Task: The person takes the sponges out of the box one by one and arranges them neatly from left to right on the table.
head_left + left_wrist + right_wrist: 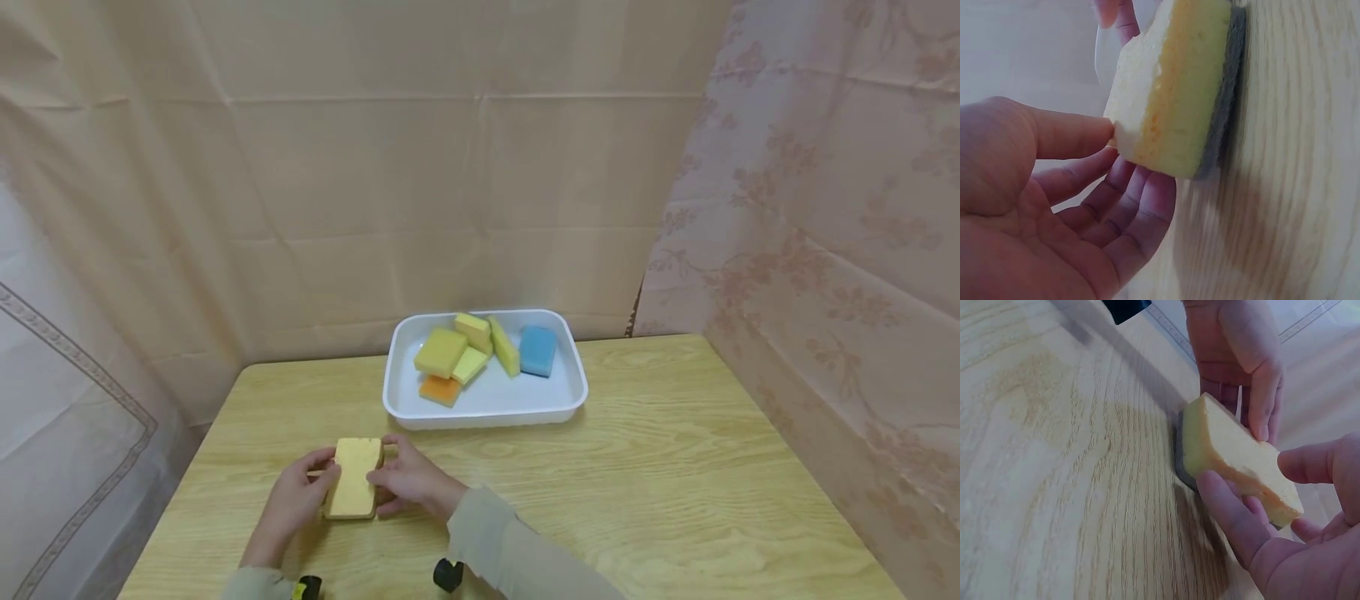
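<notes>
A sponge (355, 479) with a pale yellow top lies at the table's near left, between both hands. Seen from the left wrist, the sponge (1172, 94) has pale, orange and yellow-green layers above a dark grey scouring side close to the wood. My left hand (295, 493) holds its left edge, thumb at the top edge and bent fingers along the side. From the right, my right hand (412, 477) grips the opposite long edge; in the right wrist view, a finger of the right hand (1304, 544) presses the side. Whether the underside touches the table is unclear.
Behind the hands stands a white tray (517, 408). It holds a blue sponge (537, 350), an orange piece (440, 390) and several yellow sponges (441, 352). The wooden table (675, 467) meets beige curtains (480, 183) at the back.
</notes>
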`<state>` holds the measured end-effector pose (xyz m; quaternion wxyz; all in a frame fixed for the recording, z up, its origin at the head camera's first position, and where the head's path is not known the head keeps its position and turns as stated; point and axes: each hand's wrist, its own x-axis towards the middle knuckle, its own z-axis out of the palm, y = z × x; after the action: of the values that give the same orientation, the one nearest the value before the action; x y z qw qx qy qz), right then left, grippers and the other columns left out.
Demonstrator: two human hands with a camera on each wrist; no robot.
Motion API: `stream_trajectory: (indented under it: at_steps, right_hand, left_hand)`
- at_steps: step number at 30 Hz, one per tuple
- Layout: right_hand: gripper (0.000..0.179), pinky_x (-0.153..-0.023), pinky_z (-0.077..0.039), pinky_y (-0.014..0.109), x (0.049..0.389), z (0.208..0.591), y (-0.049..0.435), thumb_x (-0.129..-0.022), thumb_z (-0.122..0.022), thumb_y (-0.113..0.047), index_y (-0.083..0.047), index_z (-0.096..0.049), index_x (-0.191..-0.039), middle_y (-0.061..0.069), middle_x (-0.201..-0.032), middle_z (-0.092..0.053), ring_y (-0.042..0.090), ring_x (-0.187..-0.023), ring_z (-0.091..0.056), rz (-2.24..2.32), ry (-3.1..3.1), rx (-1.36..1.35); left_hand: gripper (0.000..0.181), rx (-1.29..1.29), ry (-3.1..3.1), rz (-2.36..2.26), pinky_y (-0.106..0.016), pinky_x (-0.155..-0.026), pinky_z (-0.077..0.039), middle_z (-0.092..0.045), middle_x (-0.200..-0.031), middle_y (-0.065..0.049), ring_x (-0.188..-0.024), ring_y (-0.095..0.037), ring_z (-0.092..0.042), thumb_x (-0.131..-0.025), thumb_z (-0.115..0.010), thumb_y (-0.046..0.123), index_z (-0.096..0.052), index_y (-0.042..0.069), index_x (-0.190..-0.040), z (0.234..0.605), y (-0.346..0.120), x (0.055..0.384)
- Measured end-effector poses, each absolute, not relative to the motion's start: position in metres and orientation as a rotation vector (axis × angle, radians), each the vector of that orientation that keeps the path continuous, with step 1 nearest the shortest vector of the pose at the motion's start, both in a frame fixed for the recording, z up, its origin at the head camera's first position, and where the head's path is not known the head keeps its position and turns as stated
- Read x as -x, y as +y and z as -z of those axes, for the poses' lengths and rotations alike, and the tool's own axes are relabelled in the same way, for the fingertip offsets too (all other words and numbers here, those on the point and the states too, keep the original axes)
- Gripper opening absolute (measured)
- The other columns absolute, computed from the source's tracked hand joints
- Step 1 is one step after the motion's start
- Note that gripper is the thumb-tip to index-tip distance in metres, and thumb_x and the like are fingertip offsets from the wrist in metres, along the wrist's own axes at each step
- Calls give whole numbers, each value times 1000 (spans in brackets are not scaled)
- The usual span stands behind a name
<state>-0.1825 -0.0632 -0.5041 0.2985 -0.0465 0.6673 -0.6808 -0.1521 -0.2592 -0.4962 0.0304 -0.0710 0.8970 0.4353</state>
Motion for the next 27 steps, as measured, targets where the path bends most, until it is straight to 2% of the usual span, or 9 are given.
stream_trajectory:
  at_steps: [5, 12, 18, 27]
  right_hand:
    - [59, -67, -62, 40, 187, 508, -66, -94, -66, -1, -12, -36, -144, 12, -99, -61, 24, -73, -64, 1820, 1770, 98]
    - [54, -67, -62, 40, 191, 513, -74, -91, -66, 5, -10, -41, -137, 13, -99, -59, 25, -75, -65, 1856, 1791, 48]
    - [58, -67, -62, 41, 190, 515, -82, -88, -66, 11, -9, -42, -136, 13, -100, -55, 26, -74, -64, 1896, 1781, 46]
    - [62, -65, -62, 43, 186, 506, -105, -85, -68, 15, -8, -42, -136, 11, -98, -55, 25, -71, -64, 1909, 1834, 35]
  left_hand:
    - [41, 180, 2775, -1283, -41, -81, -55, -65, -117, -19, -101, -32, -65, -101, -60, 13, -56, -10, -135, 494, -261, 155]
    - [41, 149, 2787, -1206, -44, -83, -56, -65, -116, -19, -102, -33, -65, -101, -59, 11, -55, -12, -135, 493, -264, 161]
    - [41, 130, 2810, -1161, -41, -80, -55, -65, -115, -19, -101, -33, -65, -99, -60, 9, -55, -13, -133, 489, -269, 164]
    - [45, 211, 2795, -1079, -35, -75, -51, -63, -117, -21, -98, -28, -61, -100, -58, 16, -54, -11, -136, 482, -285, 167]
